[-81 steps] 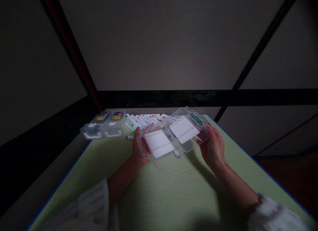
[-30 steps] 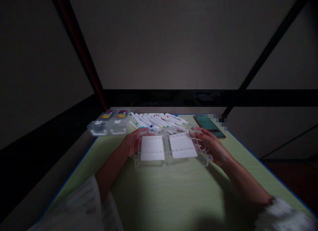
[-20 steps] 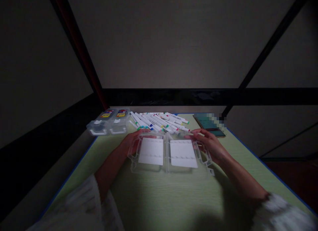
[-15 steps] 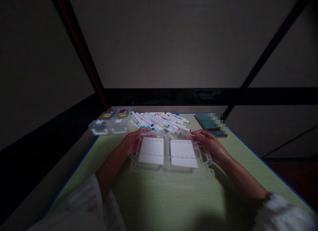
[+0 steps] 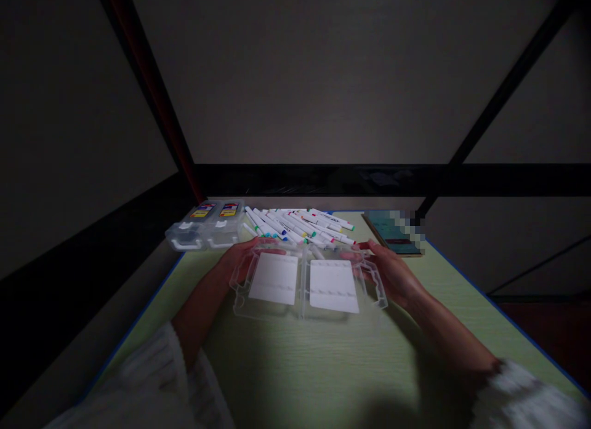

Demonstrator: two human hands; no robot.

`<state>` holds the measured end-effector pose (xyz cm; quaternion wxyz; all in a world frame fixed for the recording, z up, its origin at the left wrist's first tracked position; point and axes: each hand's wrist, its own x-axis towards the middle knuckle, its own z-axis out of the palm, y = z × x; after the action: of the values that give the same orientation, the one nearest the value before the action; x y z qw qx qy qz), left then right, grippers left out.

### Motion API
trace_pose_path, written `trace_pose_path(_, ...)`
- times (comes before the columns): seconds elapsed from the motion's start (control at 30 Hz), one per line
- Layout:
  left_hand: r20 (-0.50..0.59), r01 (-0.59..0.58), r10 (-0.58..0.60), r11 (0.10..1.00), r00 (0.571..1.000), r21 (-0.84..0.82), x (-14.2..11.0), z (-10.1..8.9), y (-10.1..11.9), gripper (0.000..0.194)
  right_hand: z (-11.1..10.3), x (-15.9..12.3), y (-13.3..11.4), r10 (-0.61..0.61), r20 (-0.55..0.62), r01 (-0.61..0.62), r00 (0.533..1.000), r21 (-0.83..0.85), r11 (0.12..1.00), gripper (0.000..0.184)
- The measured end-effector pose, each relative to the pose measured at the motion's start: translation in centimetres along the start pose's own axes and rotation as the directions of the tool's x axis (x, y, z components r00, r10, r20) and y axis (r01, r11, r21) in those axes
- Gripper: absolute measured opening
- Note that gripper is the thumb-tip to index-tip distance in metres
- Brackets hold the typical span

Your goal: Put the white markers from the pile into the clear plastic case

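An unfolded clear plastic carrying case [image 5: 303, 293] is held above the table between my two hands, its two halves spread on either side of a middle hinge. White rectangular inserts, one on the left [image 5: 274, 279] and one on the right [image 5: 333, 285], show in the halves. My left hand [image 5: 239, 257] grips the far left edge, with fingers partly seen through the plastic. At the far right edge, beside the handle, my right hand [image 5: 391, 270] has its thumb and fingers around the case. White markers [image 5: 295, 224] with coloured ends lie loose in a pile just behind it.
Two closed clear cases [image 5: 205, 227] with colourful labels stand side by side at the back left. A flat teal-screened device [image 5: 392, 235], partly pixelated, lies at the back right. The pale green table [image 5: 295, 367] has blue edges, and a wall rises behind it.
The open case has shifted slightly left and tilted a little, with both hands still on it. The marker pile, the closed cases and the flat device stay in place.
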<state>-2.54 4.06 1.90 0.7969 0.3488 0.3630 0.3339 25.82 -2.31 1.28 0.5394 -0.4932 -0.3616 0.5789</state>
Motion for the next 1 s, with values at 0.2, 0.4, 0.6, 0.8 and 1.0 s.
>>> trace_pose_path(0.2,0.028,0.021,-0.022,1.0,0.999,0.022,-0.3,-0.9,0.5,0.031,0.5,-0.6,-0.6,0.202,0.124,-0.212,0.971,0.07,0.975,0.032)
trace_pose_path(0.4,0.08,0.049,-0.051,0.998,0.995,0.027,0.0,-1.6,0.2,0.025,1.0,-1.2,-0.8,0.342,0.241,-0.354,0.908,0.009,0.935,0.044)
trace_pose_path(0.6,0.088,0.07,-0.073,0.997,0.993,0.031,0.3,-1.9,0.1,0.027,0.6,-0.8,-1.1,0.269,0.165,-0.27,0.949,-0.019,0.963,0.037)
trace_pose_path(0.8,0.036,0.078,-0.081,0.994,0.996,0.072,0.4,-1.8,-0.2,0.029,0.1,-0.5,-0.9,0.169,0.029,-0.163,0.985,-0.145,0.976,0.026)
trace_pose_path(1.0,0.029,0.075,-0.078,0.992,0.997,0.1,0.4,-1.9,-0.5,0.029,0.1,-0.6,-0.4,0.078,0.074,-0.055,0.994,-0.277,0.959,0.025)
